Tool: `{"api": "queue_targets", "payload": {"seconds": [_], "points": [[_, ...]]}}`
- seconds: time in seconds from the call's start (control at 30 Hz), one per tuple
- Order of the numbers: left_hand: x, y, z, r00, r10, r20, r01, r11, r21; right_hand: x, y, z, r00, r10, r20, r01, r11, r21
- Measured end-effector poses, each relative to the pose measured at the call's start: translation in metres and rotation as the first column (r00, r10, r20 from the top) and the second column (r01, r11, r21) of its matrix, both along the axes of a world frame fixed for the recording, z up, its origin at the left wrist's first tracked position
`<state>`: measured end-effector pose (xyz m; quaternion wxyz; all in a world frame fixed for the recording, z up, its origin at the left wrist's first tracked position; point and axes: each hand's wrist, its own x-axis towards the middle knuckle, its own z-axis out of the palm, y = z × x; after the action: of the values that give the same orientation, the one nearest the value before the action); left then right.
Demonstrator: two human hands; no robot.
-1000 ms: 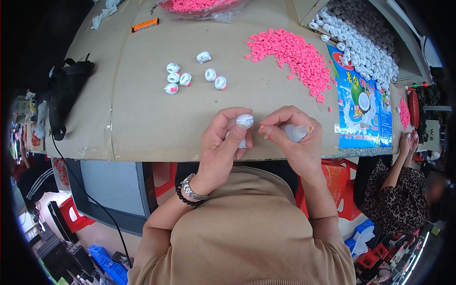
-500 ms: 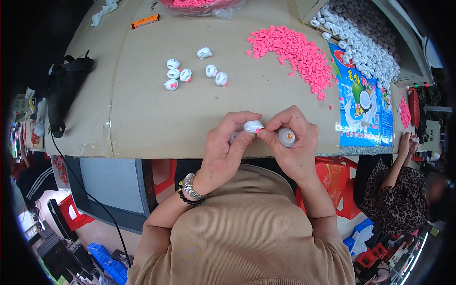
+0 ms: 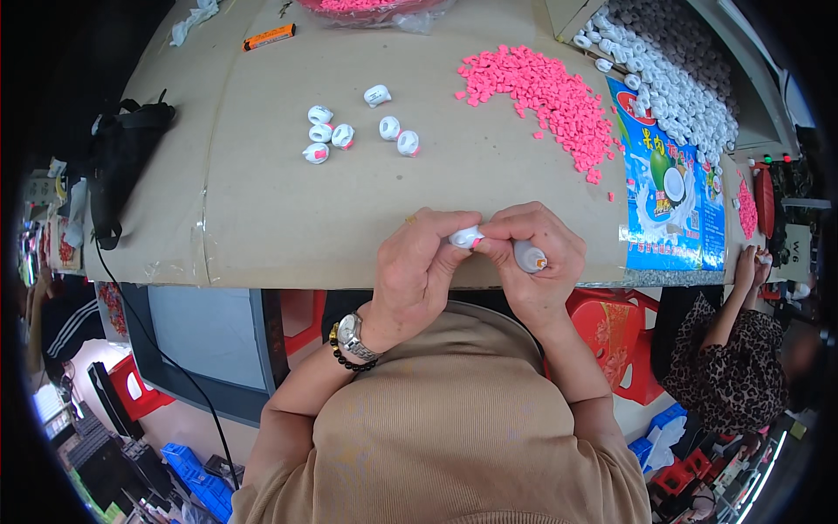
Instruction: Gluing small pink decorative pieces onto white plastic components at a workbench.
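At the table's near edge, my left hand (image 3: 406,271) is closed round a small, glossy white rounded plastic piece (image 3: 464,237). A little pink piece (image 3: 477,244) shows on its right end. My right hand (image 3: 550,279) pinches thumb and forefinger against that end, while a small translucent bottle (image 3: 529,256) with an orange tip lies gripped in its curled fingers. Ahead, several white pieces (image 3: 343,135) with pink bits on some of them lie loose on the table. A heap of small pink pieces (image 3: 559,105) spreads to their right.
Many white pieces (image 3: 672,96) fill a box at the far right, beside a blue printed sheet (image 3: 650,223). A pink-filled bowl (image 3: 375,10) and an orange box-cutter-like stick (image 3: 269,37) lie far off. A black bag (image 3: 131,153) sits left. Another person (image 3: 733,358) works at right.
My right fingers have pressed closer against the pink end of the white piece. The bottle in my right hand has tilted, its tip turning lower right. My left hand has rolled slightly.
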<state>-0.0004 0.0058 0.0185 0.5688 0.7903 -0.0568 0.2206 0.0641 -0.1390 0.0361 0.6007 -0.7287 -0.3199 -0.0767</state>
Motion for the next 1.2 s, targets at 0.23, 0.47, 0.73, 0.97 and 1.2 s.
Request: {"api": "queue_targets", "payload": {"seconds": [0.23,0.47,0.73,0.97,1.2], "points": [[0.005,-0.002,0.000,0.996,0.020,0.085,-0.025,0.998,0.054,-0.002,0.003,-0.004,0.999,-0.034,-0.026,0.035,0.999,0.032],[0.012,-0.003,0.007,0.998,0.049,-0.049,-0.048,0.998,0.033,0.005,0.003,-0.003,0.993,-0.048,-0.105,0.054,0.997,0.057],[0.011,0.005,0.012,0.833,-0.462,-0.305,0.034,0.593,-0.805,0.005,-0.004,0.006,0.853,0.005,-0.521,0.105,0.978,0.181],[0.012,-0.006,0.016,0.854,-0.387,-0.348,0.006,0.676,-0.737,0.009,-0.001,0.004,0.841,-0.014,-0.540,0.114,0.982,0.152],[0.015,-0.009,0.007,0.925,-0.204,-0.320,0.018,0.866,-0.499,0.012,-0.004,-0.002,0.827,0.042,-0.560,0.054,0.987,0.153]]}}
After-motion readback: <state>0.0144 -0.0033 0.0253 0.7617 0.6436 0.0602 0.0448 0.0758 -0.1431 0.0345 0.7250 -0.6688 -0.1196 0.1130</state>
